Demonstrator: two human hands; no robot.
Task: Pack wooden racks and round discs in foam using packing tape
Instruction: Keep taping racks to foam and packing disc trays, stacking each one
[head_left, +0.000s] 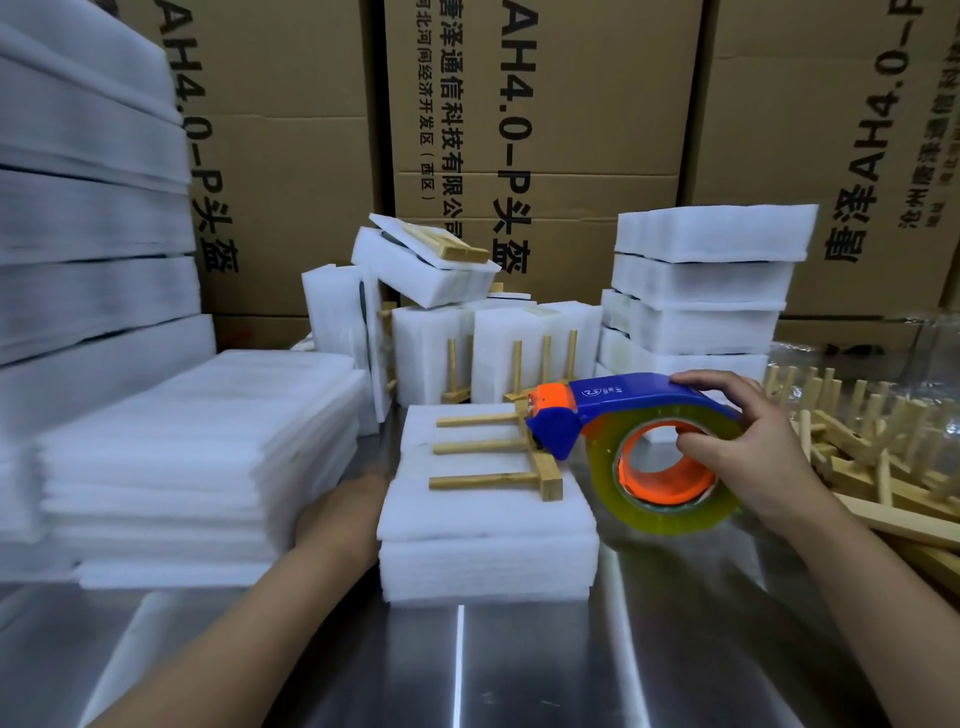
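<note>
— Where does the wooden rack (493, 449) lie?
— On top of the foam bundle (488, 551), near the middle of the metal table (519, 670). Its three pegs point left and its base bar sits to the right.
— And the right hand (753, 457)?
— It grips the tape dispenser (628, 397). The fingers curl over the blue top and the thumb hooks into the orange core of the tape roll (670, 522). The dispenser's orange-and-blue nose hangs just over the rack's base bar; whether it touches cannot be told.
— The left hand (343, 514)?
— Blurred, against the bundle's left side. How its fingers lie cannot be told.
— What surrounds them?
— A stack of foam sheets (182, 457) to the left, loose racks (872, 452) heaped on the right, wrapped packs (701, 291) at the far side, and cardboard boxes (545, 130) behind.
</note>
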